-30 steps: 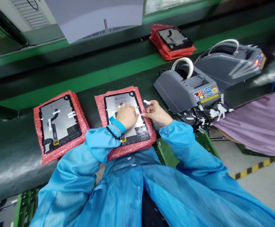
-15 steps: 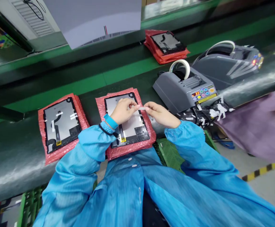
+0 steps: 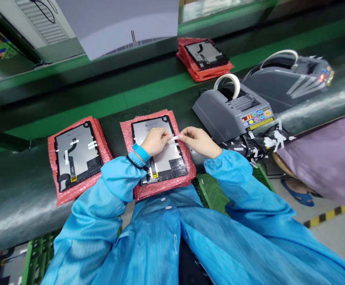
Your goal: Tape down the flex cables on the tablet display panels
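Note:
A flat panel with a grey back (image 3: 163, 156) lies on red bubble wrap (image 3: 160, 188) in front of me. My left hand (image 3: 156, 141) and my right hand (image 3: 199, 141) hover over its upper right part. Both pinch the ends of one short white tape strip (image 3: 175, 137), stretched between their fingertips just above the panel. Blue sleeves cover both arms.
A second panel (image 3: 76, 154) with tape strips lies on red wrap to the left. A grey tape dispenser (image 3: 234, 111) stands to the right, a second one (image 3: 291, 81) behind it. Another wrapped panel (image 3: 203, 53) sits on the far belt. A person in purple (image 3: 329, 158) is at the right.
My left hand lifted off the panel and met my right hand; the strip that the right hand held alone is now held by both, slightly lower than half a second ago.

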A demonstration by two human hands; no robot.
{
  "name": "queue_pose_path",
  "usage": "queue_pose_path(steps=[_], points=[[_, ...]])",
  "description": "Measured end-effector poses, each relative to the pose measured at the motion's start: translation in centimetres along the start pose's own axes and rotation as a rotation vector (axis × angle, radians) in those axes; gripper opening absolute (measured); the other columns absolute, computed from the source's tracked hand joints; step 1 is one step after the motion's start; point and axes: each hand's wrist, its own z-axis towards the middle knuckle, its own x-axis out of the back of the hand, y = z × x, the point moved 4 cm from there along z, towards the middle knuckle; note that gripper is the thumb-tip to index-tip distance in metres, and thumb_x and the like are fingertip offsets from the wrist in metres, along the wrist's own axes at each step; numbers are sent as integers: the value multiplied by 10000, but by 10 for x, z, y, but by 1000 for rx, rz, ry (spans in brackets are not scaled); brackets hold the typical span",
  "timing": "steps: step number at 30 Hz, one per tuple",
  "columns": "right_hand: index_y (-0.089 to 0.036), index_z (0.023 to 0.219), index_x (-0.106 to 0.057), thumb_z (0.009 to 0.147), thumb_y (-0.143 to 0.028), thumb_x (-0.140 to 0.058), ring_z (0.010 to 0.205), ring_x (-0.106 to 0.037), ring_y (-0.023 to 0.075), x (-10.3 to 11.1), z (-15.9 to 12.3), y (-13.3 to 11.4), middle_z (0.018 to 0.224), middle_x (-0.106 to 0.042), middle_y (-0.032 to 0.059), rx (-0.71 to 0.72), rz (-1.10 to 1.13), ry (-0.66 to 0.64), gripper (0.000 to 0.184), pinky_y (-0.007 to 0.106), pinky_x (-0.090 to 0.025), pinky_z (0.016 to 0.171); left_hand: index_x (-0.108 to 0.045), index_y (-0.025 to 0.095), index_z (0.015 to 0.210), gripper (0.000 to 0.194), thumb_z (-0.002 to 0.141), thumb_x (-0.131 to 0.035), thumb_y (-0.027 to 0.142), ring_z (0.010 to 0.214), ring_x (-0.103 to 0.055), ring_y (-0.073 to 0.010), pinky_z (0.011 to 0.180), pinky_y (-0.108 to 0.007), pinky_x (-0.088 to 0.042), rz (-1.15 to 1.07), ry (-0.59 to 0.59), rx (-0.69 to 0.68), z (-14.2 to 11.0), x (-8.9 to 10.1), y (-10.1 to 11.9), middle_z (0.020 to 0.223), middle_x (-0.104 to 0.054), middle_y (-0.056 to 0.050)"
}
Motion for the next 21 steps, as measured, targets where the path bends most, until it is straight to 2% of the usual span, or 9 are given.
queue_pose_path(steps=[6, 11, 21], points=[[-197, 675, -538, 769, -254, -561, 647, -489, 144, -9, 10, 3, 672, -578, 5, 13, -123, -13, 113, 283, -392, 663, -634, 166, 754, 199, 892, -529, 264, 867, -585, -213, 849, -362, -435, 142, -20, 73, 4, -7, -5, 840, -674, -66], [-206, 650, -511, 771, -210, -552, 658, -487, 159, -14, 13, 9, 670, -565, 11, 12, -220, -7, 128, 291, -371, 651, -660, 169, 771, 229, 897, -519, 298, 1034, -531, -292, 896, -427, -391, 262, 8, 115, 3, -13, -6, 969, -653, -116], [-205, 635, -511, 760, -189, -575, 654, -475, 153, -16, 13, 14, 670, -547, 6, 17, -252, -3, 141, 288, -360, 650, -655, 172, 778, 237, 905, -507, 307, 1047, -495, -312, 878, -440, -377, 295, 43, 98, 0, -21, -8, 988, -628, -122]])
